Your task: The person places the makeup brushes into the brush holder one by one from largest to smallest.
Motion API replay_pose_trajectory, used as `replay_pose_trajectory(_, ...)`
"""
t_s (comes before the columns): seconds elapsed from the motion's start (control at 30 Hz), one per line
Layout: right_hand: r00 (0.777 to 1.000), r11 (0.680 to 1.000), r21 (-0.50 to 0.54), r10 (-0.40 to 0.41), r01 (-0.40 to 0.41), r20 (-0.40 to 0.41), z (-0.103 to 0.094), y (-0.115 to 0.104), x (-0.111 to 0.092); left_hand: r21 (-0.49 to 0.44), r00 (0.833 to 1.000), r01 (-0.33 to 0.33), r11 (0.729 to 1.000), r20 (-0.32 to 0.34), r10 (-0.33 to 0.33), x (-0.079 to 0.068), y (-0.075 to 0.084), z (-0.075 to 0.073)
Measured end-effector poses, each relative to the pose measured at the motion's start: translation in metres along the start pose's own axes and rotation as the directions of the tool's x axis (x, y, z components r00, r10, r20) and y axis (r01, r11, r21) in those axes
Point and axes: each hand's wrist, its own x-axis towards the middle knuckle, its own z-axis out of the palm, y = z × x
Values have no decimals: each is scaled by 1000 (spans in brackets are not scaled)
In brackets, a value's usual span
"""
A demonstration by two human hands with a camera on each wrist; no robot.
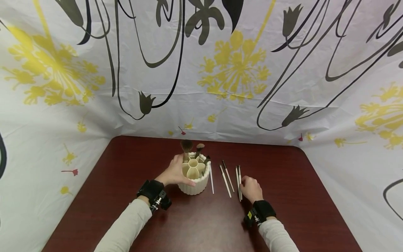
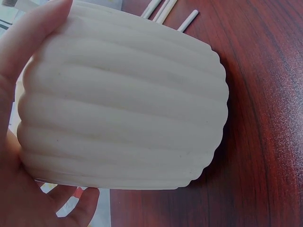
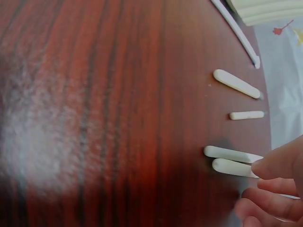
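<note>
Work seems part done: at least 3 brushes (image 1: pixel 186 144) are held upright in the holder (image 1: pixel 192 189), which is clamped by the left hand (image 1: pixel 174 172). To its right, 5 are left on the table (image 1: pixel 195 224); the outermost brush (image 3: pixel 233 167) is pinched by the right hand (image 1: pixel 252 189).

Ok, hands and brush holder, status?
Left hand grips ribbed holder, upright, brushes inside. Right hand pinches rightmost loose brush. Other loose brushes lie between hands.
</note>
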Motion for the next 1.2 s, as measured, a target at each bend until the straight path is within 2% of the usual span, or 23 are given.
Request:
replay_pose_trajectory(0.5, 1000, 1000, 19, 12, -12, 9, 7, -1, 4, 1, 1000, -4, 1000, 11, 4, -1, 1, 0)
replay_pose_trajectory(1.0, 999, 999, 20, -43, 44, -11, 8, 1, 5, 3, 1000, -8, 1000, 2, 8, 0, 1, 0)
replay_pose_trajectory(1.2, 999, 999, 18, -39, 39, -18, 8, 3, 5, 0, 1000, -5, 1000, 10, 5, 0, 0, 0)
